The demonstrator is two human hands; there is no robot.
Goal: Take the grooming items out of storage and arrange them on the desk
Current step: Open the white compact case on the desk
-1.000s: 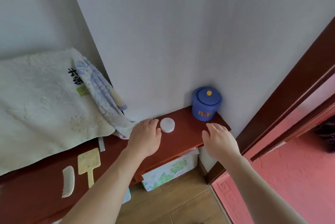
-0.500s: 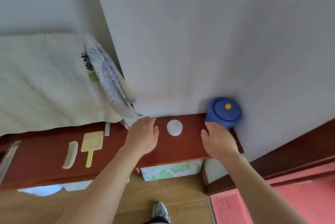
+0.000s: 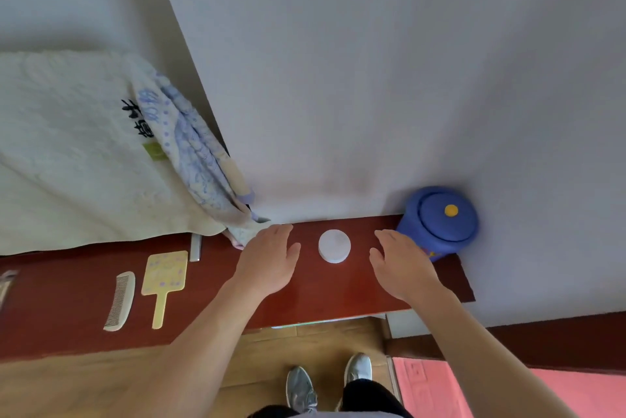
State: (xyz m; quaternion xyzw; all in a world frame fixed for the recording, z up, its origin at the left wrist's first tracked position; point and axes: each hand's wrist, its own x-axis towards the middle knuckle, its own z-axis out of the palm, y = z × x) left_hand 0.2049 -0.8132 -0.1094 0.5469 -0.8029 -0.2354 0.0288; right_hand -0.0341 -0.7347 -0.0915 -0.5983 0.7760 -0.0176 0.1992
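Our left hand (image 3: 267, 258) and right hand (image 3: 401, 263) hover open and empty over the desk (image 3: 338, 295), flanking a white jar (image 3: 334, 245). The comb (image 3: 120, 300) and mirror (image 3: 165, 278) lie left — arranging looks nearly done. Perhaps next, the blue pot (image 3: 438, 221) — needing a wide grasp.

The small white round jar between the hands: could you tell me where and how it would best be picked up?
Probably by its side wall, from above. The white round jar stands upright and low on the red desk, flat lid up, clear all round. The right hand hovers open beside it; its fingers could span the lid and pinch opposite sides.
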